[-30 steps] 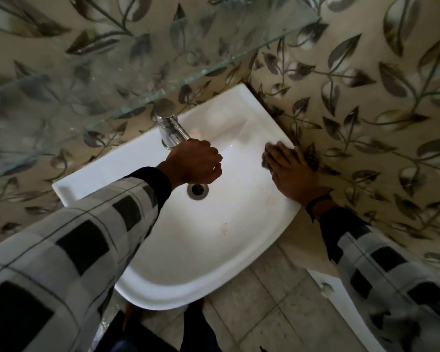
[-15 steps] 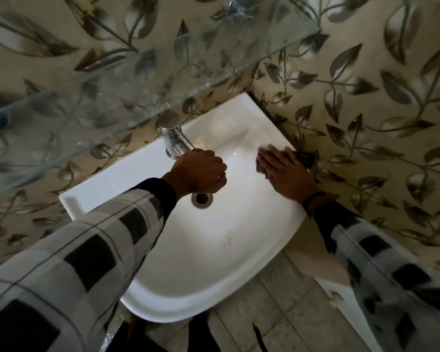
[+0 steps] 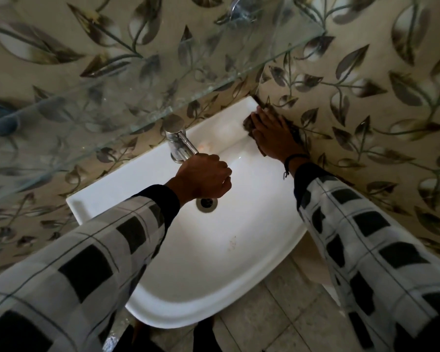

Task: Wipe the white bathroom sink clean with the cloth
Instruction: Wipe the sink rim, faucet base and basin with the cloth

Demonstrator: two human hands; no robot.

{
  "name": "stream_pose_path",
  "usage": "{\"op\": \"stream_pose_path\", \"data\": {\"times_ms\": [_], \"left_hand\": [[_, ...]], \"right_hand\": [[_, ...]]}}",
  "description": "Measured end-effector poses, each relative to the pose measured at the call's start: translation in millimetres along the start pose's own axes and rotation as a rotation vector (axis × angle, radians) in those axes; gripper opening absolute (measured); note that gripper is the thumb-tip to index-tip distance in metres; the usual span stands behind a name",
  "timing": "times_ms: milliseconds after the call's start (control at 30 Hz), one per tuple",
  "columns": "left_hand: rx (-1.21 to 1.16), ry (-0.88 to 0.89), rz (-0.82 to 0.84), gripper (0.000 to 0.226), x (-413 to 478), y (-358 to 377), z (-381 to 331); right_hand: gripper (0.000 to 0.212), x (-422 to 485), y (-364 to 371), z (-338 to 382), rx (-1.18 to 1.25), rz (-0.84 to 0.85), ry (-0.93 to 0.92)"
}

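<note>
The white sink [image 3: 214, 280] is fixed in a corner of leaf-patterned walls. My right hand [image 3: 274, 134] lies flat on a dark cloth [image 3: 248, 122], pressing it on the sink's back right rim close to the wall. Only the cloth's edges show around the fingers. My left hand [image 3: 203, 177] is closed around the spout of the chrome tap [image 3: 177, 141], above the round drain [image 3: 206, 203]. A small brownish mark [image 3: 232, 243] shows on the basin's inner slope.
A glass shelf [image 3: 163, 80] juts out over the back of the sink, just above the tap. Patterned walls close in behind and on the right. Tiled floor [image 3: 277, 318] lies below the sink's front edge.
My right hand has slid the cloth along the right rim toward the back corner. My left hand has stayed on the tap spout.
</note>
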State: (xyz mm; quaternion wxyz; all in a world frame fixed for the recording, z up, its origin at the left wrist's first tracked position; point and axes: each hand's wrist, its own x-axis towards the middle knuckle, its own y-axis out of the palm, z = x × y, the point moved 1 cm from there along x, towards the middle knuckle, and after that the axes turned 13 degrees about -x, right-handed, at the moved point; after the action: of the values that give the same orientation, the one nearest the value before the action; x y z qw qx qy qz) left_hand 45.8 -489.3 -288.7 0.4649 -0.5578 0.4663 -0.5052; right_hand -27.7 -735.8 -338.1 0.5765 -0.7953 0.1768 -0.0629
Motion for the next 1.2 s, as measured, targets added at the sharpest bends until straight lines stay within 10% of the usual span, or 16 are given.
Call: {"op": "stream_pose_path", "data": {"times_ms": [400, 533, 1200], "left_hand": [[-0.032, 0.001, 0.012, 0.032, -1, 0, 2], [-0.038, -0.004, 0.005, 0.032, 0, -3, 2], [-0.124, -0.03, 0.067, 0.033, 1, -1, 3]], "right_hand": [[0.053, 35, -20, 33, 0.132, -0.091, -0.291], [0.068, 37, -29, 54, 0.235, -0.082, -0.064], [0.053, 22, -18, 85, 0.298, -0.215, -0.275]]}}
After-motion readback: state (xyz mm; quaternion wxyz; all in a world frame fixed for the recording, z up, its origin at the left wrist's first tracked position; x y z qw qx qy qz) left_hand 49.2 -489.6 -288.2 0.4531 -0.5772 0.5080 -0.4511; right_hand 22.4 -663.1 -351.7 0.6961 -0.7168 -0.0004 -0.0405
